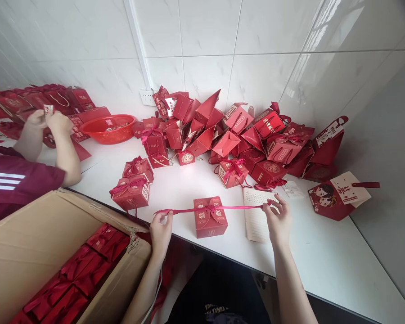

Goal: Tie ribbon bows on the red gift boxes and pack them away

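Observation:
A small red gift box [209, 219] stands on the white table [324, 256] near its front edge. A pink ribbon [236, 208] runs across the box's top, knotted in the middle and pulled out straight to both sides. My left hand [161, 230] pinches the ribbon's left end, left of the box. My right hand [278, 219] pinches the right end, over a lined notebook [254, 216].
Two tied boxes [132, 192] stand left of the box. A heap of red boxes [243, 139] lies against the tiled wall. A red basket [108, 128] sits at the left. A cardboard carton [54, 256] of ribboned boxes is below left. Another person's hands [49, 123] work at far left.

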The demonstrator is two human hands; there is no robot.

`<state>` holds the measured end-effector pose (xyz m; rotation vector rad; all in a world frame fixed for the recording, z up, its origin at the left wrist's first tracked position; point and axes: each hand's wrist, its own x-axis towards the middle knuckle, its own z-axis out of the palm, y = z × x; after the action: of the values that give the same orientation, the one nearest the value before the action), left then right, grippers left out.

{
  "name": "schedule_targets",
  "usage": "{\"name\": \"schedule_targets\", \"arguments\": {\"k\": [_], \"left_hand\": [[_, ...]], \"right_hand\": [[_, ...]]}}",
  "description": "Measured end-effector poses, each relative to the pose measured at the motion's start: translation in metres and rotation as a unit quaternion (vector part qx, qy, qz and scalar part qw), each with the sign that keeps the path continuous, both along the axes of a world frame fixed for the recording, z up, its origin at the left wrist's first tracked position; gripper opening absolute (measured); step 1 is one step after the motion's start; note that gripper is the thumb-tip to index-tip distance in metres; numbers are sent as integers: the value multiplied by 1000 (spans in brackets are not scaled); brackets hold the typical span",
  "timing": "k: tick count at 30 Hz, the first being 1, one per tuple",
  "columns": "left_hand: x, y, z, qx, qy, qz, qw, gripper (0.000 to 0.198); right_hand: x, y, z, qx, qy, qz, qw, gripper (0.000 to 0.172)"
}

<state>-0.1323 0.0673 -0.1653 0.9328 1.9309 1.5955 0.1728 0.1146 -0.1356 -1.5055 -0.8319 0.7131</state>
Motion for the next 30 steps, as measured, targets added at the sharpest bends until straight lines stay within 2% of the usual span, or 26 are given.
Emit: {"name": "schedule_targets", "arguments": {"k": [2,4,5,6,8,10,11,13,18,22,26,30], "left_hand": [[3,-1,5,-1,45,-5,999,19],[10,-1,17,32,93,-2,995,38],[15,0,25,56,122,-4,991,48],[19,0,33,77,147,-15,986,52],[27,3,47,86,149,-84,981,42],[31,7,57,47,100,-186,976,23],[31,8,59,20,76,-230,970,17],[30,10,60,-24,51,-288,956,18],[26,10,57,-72,20,-370,926,33],[27,11,58,-79,-84,-392,913,41],[26,16,56,-111,-203,-418,878,46],[25,20,46,-121,-229,-422,868,47]], "right_hand": [[-1,-1,1,3,-87,-7,996,65],[-7,-3,7,51,-200,-18,978,67],[-13,-4,11,84,-243,-5,966,62],[-20,-4,16,112,-268,29,957,54],[-35,-3,24,121,-257,160,945,37],[-48,0,28,72,-197,309,928,30],[-53,2,29,45,-166,362,916,29],[-59,6,28,8,-121,419,900,30],[-58,9,30,-43,-47,479,876,39],[-54,10,34,-103,-1,503,858,42],[-49,15,31,-140,37,530,836,43],[-44,22,24,-169,52,547,818,43]]}}
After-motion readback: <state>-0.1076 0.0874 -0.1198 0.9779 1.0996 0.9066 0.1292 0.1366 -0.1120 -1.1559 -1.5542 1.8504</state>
